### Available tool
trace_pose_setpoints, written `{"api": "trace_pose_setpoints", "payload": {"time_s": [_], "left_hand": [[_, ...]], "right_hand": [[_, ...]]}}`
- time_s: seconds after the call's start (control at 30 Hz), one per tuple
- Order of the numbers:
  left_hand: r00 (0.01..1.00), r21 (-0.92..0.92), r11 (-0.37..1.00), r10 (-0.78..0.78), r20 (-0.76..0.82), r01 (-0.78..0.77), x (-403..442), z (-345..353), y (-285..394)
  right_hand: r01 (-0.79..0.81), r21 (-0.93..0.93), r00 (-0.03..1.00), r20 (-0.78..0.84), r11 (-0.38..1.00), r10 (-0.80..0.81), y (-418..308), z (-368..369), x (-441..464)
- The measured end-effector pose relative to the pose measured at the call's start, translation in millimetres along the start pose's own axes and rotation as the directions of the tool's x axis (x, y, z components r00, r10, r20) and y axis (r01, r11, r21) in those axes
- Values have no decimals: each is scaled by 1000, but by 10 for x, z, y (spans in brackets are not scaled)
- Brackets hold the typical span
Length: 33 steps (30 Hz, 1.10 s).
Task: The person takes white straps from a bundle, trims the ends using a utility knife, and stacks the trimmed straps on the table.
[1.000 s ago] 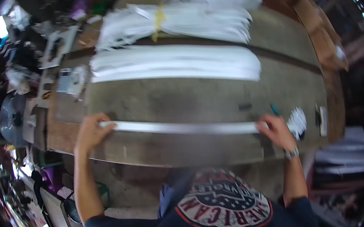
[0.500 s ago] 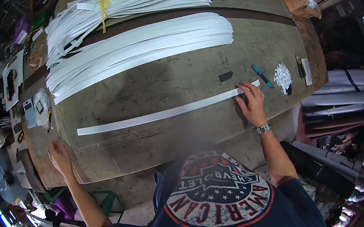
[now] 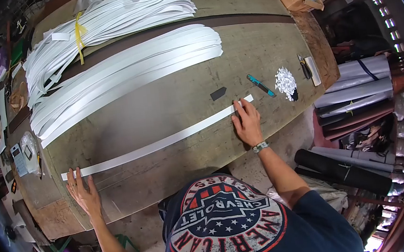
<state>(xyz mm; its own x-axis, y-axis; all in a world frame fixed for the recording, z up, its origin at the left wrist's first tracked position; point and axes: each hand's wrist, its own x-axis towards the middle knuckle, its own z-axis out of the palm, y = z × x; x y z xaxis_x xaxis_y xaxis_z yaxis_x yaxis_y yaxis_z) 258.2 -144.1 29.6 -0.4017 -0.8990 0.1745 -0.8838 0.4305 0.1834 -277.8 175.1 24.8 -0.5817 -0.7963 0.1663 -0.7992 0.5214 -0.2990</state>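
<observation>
Looking down at one long, narrow strip of flat white sheet material (image 3: 159, 143), laid full length across the near part of the broad, worn, grey-green table (image 3: 247, 41), with ends at about half past eight and half past two from its own middle. Touched from above at the half-past-eight end by the left hand (image 3: 86, 195), with fingers spread, and near the half-past-two end by the right hand (image 3: 248, 124), with fingertips lowered. Both hands well apart, closed around nothing; cannot tell how firmly pressed. Likely to feel light, thin and springy, bending easily along the length, much like the thick stack of long white strips (image 3: 127, 79) at eleven o'clock. Probably apt to slide, hardly fragile, but perhaps liable to crease under a sharp fold. Best pinched by the long edges close to each end, or pinned flat from above. Worth minding, from the right hand, the slim teal-and-black tool, probably a cutter (image 3: 261, 85), at one o'clock and the heap of small white clippings (image 3: 285, 82) at two.
</observation>
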Motion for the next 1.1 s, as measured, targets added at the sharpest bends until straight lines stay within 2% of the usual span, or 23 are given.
{"api": "trace_pose_setpoints", "payload": {"time_s": [0.07, 0.2, 0.37, 0.4, 0.43, 0.47, 0.5, 0.53, 0.57, 0.6, 0.63, 0.67, 0.7, 0.73, 0.77, 0.8, 0.83, 0.87, 0.93, 0.97, 1.0, 1.03, 1.1], "left_hand": [[999, -13, 999, 41, 8, -41, 22, -89, -62], [985, -94, 981, 165, -48, -169, 126, -273, 147], [901, -410, 808, 421, -103, -424, 157, -4, 1259], [902, -481, 777, 427, -72, -406, 88, 198, 1527], [901, -375, 861, 415, 128, -344, 32, 267, 1900], [907, -543, 828, 328, 263, -142, 37, 191, 2289], [753, -467, 664, 657, -9, -585, -74, 651, 2441], [706, -559, 661, 685, 178, -500, 37, 257, 2821], [787, -667, 578, 616, -19, -469, -126, 360, 3028], [799, -805, 405, 586, -137, -434, -181, 357, 3190], [769, -853, 455, 630, 107, -254, -292, 418, 3282], [673, -859, 507, 658, 338, -64, -362, 481, 3341], [467, -830, 552, 713, 523, 86, -326, 558, 3341], [214, -761, 612, 731, 648, 215, -273, 621, 3311], [234, -716, 472, 726, 647, 515, -346, 642, 3257], [249, -595, 271, 722, 646, 756, -500, 642, 3162], [263, -411, 35, 718, 644, 911, -556, 595, 3033], [410, -362, -235, 724, 554, 902, -519, 476, 2876], [682, -155, -687, 618, 390, 710, -489, 78, 2595], [744, -127, -792, 488, 458, 597, -371, -327, 2535], [746, -213, -828, 318, 585, 519, -300, -592, 2476], [796, -194, -842, 363, 485, 503, -232, -640, 2340], [867, -150, -870, 421, 265, 469, -73, -899, 2118]], "right_hand": [[26, 45, 999, -25, 999, -25, 141, 0, 44], [20, 119, 994, 100, 993, -32, 291, -168, 279], [154, 140, 972, 154, 978, -175, -111, -280, 348], [180, 149, 965, 166, 972, -204, -214, -255, 306], [223, 171, 953, 168, 960, -251, -349, -190, 304], [224, 190, 952, 165, 956, -256, -438, -129, 313], [232, 210, 950, 162, 950, -268, -486, -93, 307], [236, 239, 943, 179, 942, -282, -504, -58, 334], [234, 257, 936, 201, 938, -289, -528, -45, 348], [231, 267, 924, 242, 936, -297, -592, -82, 376], [220, 264, 912, 286, 939, -294, -622, -157, 410], [43, 356, 854, 471, 933, -220, -613, -200, 454], [-155, 395, 746, 648, 905, -155, -573, -256, 471], [-255, 554, 731, 647, 793, -217, -576, -296, 419], [-354, 681, 716, 638, 641, -282, -649, -349, 391], [-427, 683, 670, 679, 592, -301, -791, -552, 400], [-501, 676, 618, 717, 540, -324, -913, -781, 396], [-543, 670, 573, 736, 506, -361, -963, -925, 393], [-573, 680, 510, 733, 457, -451, -957, -1035, 351], [-585, 658, 491, 752, 474, -440, -951, -1028, 325], [-521, 631, 475, 774, 574, -420, -932, -997, 303], [-446, 594, 461, 794, 669, -398, -929, -972, 325], [-58, 733, 732, 493, 677, -471, -1378, -1168, 467]]}}
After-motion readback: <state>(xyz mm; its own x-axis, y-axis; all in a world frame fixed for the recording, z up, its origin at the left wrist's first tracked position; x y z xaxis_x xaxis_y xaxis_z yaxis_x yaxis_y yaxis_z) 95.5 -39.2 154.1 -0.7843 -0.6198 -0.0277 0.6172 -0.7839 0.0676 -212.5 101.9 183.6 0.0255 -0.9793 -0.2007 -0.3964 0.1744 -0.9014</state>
